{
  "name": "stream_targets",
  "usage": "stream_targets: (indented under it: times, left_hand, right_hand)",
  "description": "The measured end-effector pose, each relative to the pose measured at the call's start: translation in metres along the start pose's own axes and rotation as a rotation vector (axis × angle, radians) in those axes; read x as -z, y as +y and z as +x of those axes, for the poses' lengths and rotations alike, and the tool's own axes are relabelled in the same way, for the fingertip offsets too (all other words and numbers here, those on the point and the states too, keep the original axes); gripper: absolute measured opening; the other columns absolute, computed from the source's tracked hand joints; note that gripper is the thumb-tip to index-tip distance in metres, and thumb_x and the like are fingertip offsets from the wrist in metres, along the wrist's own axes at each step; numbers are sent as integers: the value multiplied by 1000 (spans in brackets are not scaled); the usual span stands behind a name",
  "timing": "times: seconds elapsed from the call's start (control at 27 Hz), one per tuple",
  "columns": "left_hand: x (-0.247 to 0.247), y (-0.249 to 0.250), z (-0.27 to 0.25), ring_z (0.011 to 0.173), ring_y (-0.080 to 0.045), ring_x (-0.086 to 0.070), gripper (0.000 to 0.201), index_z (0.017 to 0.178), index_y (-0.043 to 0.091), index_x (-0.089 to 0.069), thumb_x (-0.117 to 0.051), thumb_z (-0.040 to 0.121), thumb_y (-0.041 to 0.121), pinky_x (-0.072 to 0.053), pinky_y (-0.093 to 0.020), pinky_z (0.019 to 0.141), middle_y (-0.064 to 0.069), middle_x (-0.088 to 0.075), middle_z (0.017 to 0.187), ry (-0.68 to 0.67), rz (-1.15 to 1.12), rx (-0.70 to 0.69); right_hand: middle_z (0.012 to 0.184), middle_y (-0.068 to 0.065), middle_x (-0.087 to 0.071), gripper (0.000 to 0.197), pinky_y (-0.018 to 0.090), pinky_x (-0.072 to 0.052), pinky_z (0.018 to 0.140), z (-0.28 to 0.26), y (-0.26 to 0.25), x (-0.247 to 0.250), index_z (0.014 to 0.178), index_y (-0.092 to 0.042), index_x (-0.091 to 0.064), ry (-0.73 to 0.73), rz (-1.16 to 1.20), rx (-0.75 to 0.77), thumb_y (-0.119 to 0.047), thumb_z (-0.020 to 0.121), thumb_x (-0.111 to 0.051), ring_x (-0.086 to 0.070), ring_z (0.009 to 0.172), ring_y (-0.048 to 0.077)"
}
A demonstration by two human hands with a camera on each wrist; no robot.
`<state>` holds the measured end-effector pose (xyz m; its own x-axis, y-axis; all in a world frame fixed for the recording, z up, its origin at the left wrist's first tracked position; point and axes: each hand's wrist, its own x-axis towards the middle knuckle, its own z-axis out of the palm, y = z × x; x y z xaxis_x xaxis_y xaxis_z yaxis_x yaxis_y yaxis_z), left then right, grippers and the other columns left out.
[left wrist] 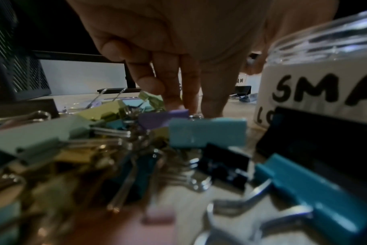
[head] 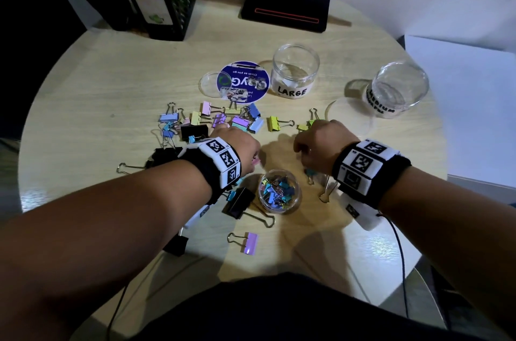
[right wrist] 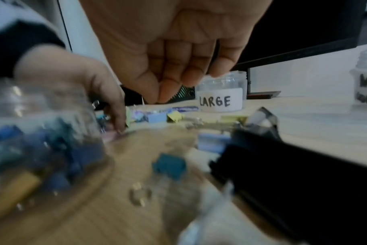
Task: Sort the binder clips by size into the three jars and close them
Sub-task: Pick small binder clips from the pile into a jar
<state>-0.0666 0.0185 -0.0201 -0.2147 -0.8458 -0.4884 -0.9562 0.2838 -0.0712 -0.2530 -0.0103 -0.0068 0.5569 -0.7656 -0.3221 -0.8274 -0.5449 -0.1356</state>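
Your left hand (head: pixel 237 142) is down in the loose clips (head: pixel 220 120), fingers (left wrist: pixel 212 102) straight and touching the table by a purple clip (left wrist: pixel 163 118). Nothing is clamped there that I can see; something pink shows at the fingertips in the head view, too blurred to call.

Your right hand (head: pixel 318 142) hangs above the table, fingers (right wrist: pixel 170 89) bunched loosely together. Nothing shows between them, so I read it as empty.

Small jar (head: pixel 280 192) sits between your wrists, just on your side of both hands, open and part full of small clips. Large jar (head: pixel 296 69) is beyond your hands, open, holding no clips that I can see. Medium jar (head: pixel 398 92) is beyond and right of your right hand, open, looks empty. A clear lid (head: pixel 216 83) lies left of the large jar, partly over a round blue card (head: pixel 245 81). Black large clips (head: pixel 238 202) lie by your left wrist.

Step in hand, by my read: smalls, not finished. Mediums and larges are untouched.

Next move calls for a clean pinch on one small clip out of the tangle; the handles interlock, so lift slowly and check that nothing trails. Then drop it in the small jar. Lids come last.
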Motion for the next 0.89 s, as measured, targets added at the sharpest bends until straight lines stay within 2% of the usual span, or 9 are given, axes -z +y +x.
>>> stream_targets:
  times: [0.07, 0.15, 0.22, 0.3, 0.45, 0.56, 0.67, 0.78, 0.89]
  left_hand:
    - [0, 1, 0, 108, -26, -52, 29, 112, 27, -61, -53, 88, 43, -32, -40, 97, 0, -64, 109, 2, 1, 2]
    - [-1, 1, 0, 107, -26, -52, 28, 111, 26, -61, -51, 90, 40, -31, -41, 97, -1, -64, 108, 12, -1, -6]
    - [-2, 1, 0, 104, -27, -52, 26, 109, 24, -60, -50, 90, 38, -31, -42, 97, -2, -64, 105, 18, 1, -17]
    - [-4, -1, -1, 104, -26, -51, 24, 106, 25, -59, -53, 86, 38, -32, -40, 96, -1, -63, 103, 6, -23, -12]
    - [-8, -5, -4, 102, -24, -51, 19, 99, 28, -58, -58, 83, 38, -32, -37, 93, 3, -60, 95, 6, -112, 13]
    - [-4, -6, -12, 98, -21, -54, 14, 90, 29, -62, -57, 83, 40, -34, -35, 92, 9, -57, 84, 87, -197, 43]
    - [6, -4, -27, 93, -14, -54, 14, 90, 30, -66, -60, 82, 40, -36, -31, 92, 15, -57, 77, 231, -391, 70]
    - [11, 7, -51, 87, -9, -50, 12, 86, 33, -69, -64, 77, 40, -39, -29, 88, 24, -51, 69, 332, -631, -15]
    - [6, 21, -63, 96, -10, -48, 19, 97, 37, -68, -61, 81, 46, -35, -31, 92, 21, -54, 83, 218, -521, -134]
  right_hand:
    - [102, -1, -63, 23, 33, -42, 91, -1, 0, 3, 105, -30, -65, 30, 8, 30, -25, 84, -57, -53, 102, 19]
    - [103, -3, -63, 22, 35, -41, 92, 0, 3, 1, 103, -34, -65, -46, -47, 6, -27, 83, -59, -51, 105, 20]
    - [104, -2, -60, 23, 35, -39, 88, -1, 9, -6, 103, -38, -63, -157, -99, -62, -32, 81, -61, -49, 105, 22]
    - [99, -3, -59, 23, 35, -39, 86, -5, 10, -13, 102, -41, -61, -212, -130, -69, -39, 79, -63, -47, 101, 23]
    - [94, -5, -62, 17, 37, -39, 92, -15, 2, -22, 100, -34, -62, -173, -186, 47, -34, 84, -59, -49, 102, 21]
    - [96, -5, -64, 20, 37, -39, 93, -15, -1, -22, 104, -34, -63, -175, -203, 34, -36, 85, -55, -49, 105, 22]
    - [98, -4, -64, 23, 37, -38, 92, -15, -2, -24, 105, -33, -63, -179, -198, 17, -38, 86, -52, -48, 105, 22]
    - [98, -5, -64, 21, 37, -38, 92, -16, -3, -24, 104, -33, -64, -180, -190, 7, -36, 88, -51, -48, 104, 21]
    - [92, -5, -62, 15, 37, -36, 89, -15, -3, -20, 95, -31, -64, -228, -247, 13, -30, 86, -53, -48, 101, 21]
